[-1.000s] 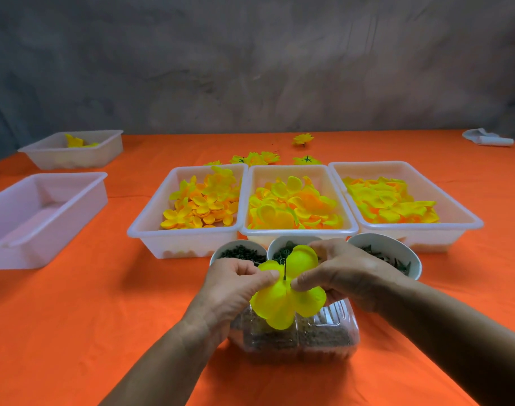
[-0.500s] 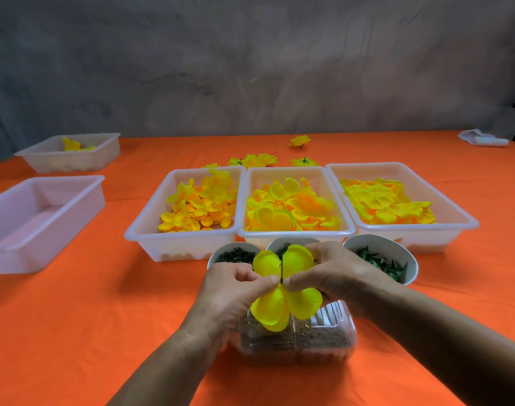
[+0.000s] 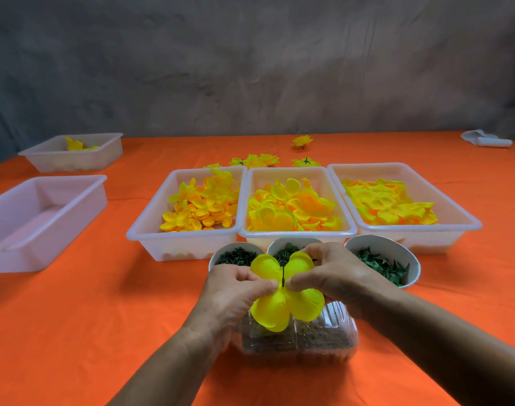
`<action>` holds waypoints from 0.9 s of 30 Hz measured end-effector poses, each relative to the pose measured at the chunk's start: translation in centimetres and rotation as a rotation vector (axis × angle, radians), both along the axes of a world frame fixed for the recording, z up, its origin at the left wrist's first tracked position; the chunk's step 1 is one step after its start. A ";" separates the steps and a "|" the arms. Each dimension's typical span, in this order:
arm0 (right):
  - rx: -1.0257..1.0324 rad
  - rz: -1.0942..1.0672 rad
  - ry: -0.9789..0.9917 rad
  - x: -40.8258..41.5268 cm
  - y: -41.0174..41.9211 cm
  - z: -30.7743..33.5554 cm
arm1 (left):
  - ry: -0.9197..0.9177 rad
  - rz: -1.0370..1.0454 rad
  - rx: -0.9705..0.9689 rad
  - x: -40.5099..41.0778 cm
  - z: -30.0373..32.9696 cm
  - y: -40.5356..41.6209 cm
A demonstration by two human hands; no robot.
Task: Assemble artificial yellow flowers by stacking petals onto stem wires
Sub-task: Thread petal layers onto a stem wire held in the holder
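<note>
Mid-assembly. I had one large yellow petal layer point(image 3: 285, 291) threaded on the dark stem wire point(image 3: 283, 276), whose tip poked up through the centre hole. My left hand point(image 3: 235, 291) pinched the layer just left of the wire, fingers curled on it. My right hand point(image 3: 329, 273) pinched it just right of the wire, same curled grip. I held the piece in the air above the clear plastic clamshell box point(image 3: 317, 338) near me, not resting on it.

Done so far, as I judged it: only this single layer was on the wire; I couldn't see any other layer under it, and the underside was hidden. Behind the trays a few finished flowers point(image 3: 254, 161) lay loose on the orange tablecloth point(image 3: 74, 317), so some earlier units looked complete.

Left to do, my guess: seat this layer down the wire, then add more from the supply. The left tray point(image 3: 150, 227) held small orange-yellow petals, the middle tray point(image 3: 297, 234) medium ones, the right tray point(image 3: 426, 227) flatter yellow ones; all three looked well stocked. Three bowls sat between the trays and my hands: left bowl point(image 3: 221, 253) with dark small parts, middle bowl point(image 3: 276, 244) mostly hidden behind the petals, right bowl point(image 3: 408, 259) with green leaf-like pieces. Calyx still to go on, probably.

Far left, one empty-looking bin point(image 3: 45, 230) and a further bin point(image 3: 74, 162) with a bit of yellow in it.
</note>
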State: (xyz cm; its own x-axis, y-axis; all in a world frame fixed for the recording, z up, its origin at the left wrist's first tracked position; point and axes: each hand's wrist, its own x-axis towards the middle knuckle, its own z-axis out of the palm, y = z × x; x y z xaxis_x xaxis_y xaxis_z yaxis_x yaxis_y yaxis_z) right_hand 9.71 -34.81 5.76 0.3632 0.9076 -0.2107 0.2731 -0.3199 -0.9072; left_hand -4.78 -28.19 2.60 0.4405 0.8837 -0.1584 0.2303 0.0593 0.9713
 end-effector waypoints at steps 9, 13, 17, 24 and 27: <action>-0.025 0.014 0.002 0.0 -0.1 0.3 | -0.058 -0.007 -0.052 0.1 0.7 0.0; -0.049 0.029 0.076 0.1 -0.4 0.3 | -0.038 -0.025 -0.039 0.2 0.6 0.3; -0.060 0.033 0.097 0.2 -0.3 0.3 | -0.021 -0.026 -0.028 0.4 0.5 0.8; -0.069 -0.016 0.087 0.1 -0.3 0.0 | 0.006 -0.058 -0.014 0.2 0.0 1.0; -0.061 -0.023 0.092 0.0 -0.3 0.0 | 0.018 -0.073 -0.021 0.1 0.0 1.0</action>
